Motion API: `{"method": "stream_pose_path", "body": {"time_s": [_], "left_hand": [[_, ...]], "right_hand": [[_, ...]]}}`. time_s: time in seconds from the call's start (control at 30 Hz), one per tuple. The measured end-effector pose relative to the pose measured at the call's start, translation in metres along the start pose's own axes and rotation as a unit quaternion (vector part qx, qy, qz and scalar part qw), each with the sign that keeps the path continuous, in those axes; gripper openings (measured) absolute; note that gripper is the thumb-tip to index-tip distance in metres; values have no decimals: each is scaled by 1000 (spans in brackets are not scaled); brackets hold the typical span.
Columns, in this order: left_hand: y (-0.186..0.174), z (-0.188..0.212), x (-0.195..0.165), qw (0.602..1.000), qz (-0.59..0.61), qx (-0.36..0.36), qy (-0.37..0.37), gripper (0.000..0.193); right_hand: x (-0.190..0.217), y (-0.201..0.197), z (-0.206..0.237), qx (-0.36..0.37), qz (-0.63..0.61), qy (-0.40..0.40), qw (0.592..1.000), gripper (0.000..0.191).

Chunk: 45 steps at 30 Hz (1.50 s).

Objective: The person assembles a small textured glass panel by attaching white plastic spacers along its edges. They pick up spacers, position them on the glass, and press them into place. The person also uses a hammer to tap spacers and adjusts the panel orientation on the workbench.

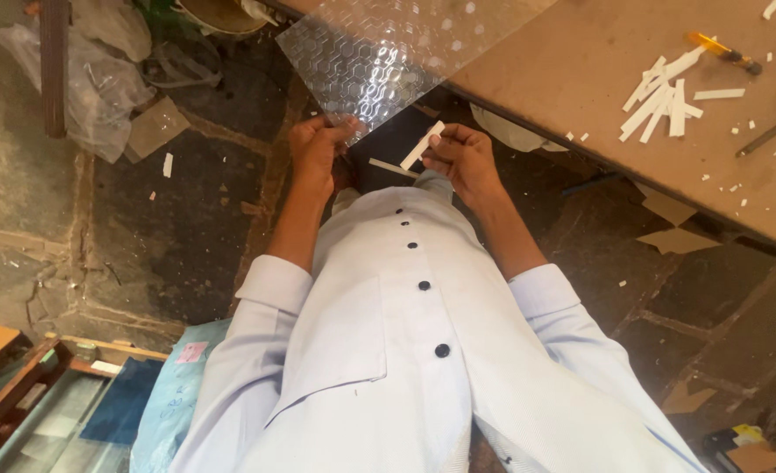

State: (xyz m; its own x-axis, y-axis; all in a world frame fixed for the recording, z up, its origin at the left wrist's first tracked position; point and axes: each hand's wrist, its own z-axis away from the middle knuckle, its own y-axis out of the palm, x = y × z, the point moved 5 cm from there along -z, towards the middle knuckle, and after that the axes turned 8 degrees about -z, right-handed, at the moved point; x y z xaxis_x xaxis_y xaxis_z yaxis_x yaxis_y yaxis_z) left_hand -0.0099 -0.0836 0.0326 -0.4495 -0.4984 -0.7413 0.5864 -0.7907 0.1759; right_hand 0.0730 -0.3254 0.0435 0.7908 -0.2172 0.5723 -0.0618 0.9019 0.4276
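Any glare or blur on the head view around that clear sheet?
Head view: bright glare patches on the textured clear sheet held by the left hand; right hand and its white strip sharp, in soft shade; table evenly lit.

- Left hand (316, 144) pinches the near corner of a clear hexagon-patterned plastic sheet (379, 52) overhanging the brown counter (581, 61) edge.
- Right hand (465, 158) grips a short white strip (423, 145).

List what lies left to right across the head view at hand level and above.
Plastic bag → left hand → textured clear sheet → white strip → right hand → pile of white strips → yellow-handled knife.
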Motion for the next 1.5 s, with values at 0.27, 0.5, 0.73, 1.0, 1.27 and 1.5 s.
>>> {"method": "stream_pose_path", "body": {"time_s": [0.27, 0.5, 0.73, 1.0, 1.27, 1.5], "left_hand": [[14, 28, -20, 999, -35, 0, 8, 11], [21, 39, -35, 997, -46, 20, 63, 13], [26, 41, -32, 995, -46, 21, 84, 14], [30, 46, -34, 997, -26, 20, 75, 15], [31, 48, -37, 996, -38, 16, 75, 14], [34, 51, -38, 994, -48, 40, 88, 13]], "right_hand": [[5, 9, 1, -25, -16, -64, 998, 15], [11, 8, 5, -30, 4, -74, 997, 27], [28, -3, 4, -49, 6, -108, 993, 26], [54, -1, -5, -56, 10, -118, 991, 18], [60, -3, -12, -58, 25, -128, 990, 16], [61, -8, -14, -75, 15, -133, 988, 18]]}}
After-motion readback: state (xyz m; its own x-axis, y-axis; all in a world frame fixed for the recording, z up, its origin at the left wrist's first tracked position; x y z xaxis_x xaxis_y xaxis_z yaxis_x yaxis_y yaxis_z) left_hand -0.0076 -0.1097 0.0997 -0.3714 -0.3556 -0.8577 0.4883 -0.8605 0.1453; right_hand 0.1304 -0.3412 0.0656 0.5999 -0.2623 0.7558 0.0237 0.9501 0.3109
